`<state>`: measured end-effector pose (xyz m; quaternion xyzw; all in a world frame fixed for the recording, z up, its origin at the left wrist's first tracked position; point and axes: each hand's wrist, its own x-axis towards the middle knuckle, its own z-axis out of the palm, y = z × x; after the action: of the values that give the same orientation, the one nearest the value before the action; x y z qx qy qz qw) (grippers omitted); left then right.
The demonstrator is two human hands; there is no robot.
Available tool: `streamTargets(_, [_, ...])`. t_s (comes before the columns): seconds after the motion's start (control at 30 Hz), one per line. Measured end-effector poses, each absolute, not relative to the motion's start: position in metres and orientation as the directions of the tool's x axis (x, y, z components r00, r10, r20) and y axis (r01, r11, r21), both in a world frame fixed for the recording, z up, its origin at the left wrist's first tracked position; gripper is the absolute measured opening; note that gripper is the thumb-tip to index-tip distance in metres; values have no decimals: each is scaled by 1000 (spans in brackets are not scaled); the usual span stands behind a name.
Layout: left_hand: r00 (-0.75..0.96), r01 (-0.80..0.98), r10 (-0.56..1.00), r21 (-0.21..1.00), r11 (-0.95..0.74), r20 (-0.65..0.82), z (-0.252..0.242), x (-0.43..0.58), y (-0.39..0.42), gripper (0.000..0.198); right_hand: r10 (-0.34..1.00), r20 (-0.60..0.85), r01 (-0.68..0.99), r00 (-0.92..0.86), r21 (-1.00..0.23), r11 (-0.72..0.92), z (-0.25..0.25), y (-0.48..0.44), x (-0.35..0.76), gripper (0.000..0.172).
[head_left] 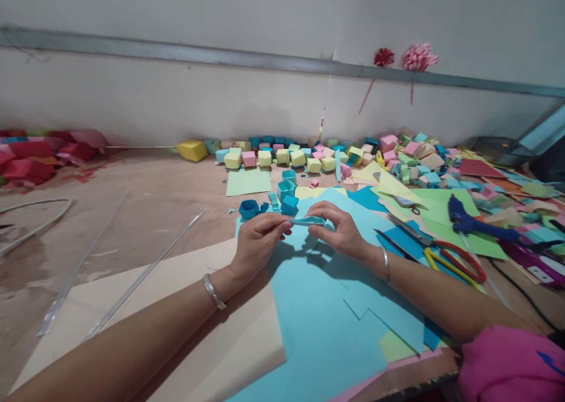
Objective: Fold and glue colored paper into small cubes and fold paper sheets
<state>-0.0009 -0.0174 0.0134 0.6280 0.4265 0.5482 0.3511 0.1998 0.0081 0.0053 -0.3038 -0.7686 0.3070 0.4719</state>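
My left hand (258,240) and my right hand (338,228) each pinch one end of a narrow light-blue paper strip (306,220), held flat just above a large light-blue paper sheet (318,319). Both hands have their fingers closed on the strip. Small folded blue paper boxes (288,197) sit just beyond my hands. Each wrist wears a silver bangle.
Scissors with red and yellow handles (445,259) and a blue glue gun (477,222) lie to the right on green paper. Several pastel paper cubes (304,155) line the wall. Clear plastic strips (136,278) lie at left. Red and pink paper pieces (39,155) sit far left.
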Motion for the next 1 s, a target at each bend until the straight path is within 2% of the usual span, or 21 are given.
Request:
streamTargets(0.17, [7, 145, 939, 929, -342, 344, 14, 0, -16, 9, 785, 530, 157, -321, -787, 596, 7, 7, 197, 10])
streamTargets(0.5, [-20, 119, 944, 938, -325, 329, 14, 1, -15, 8, 869, 435, 75, -235, -884, 462, 6, 9, 196, 14])
streamTargets(0.7, [-53, 95, 949, 948, -304, 310, 13, -1, -13, 10, 831, 479, 79, -283, -852, 518, 6, 9, 199, 11])
streamTargets(1.0, [-66, 91, 964, 964, -251, 257, 12, -1, -12, 12, 836, 515, 94, -192, -838, 538, 3, 9, 197, 9])
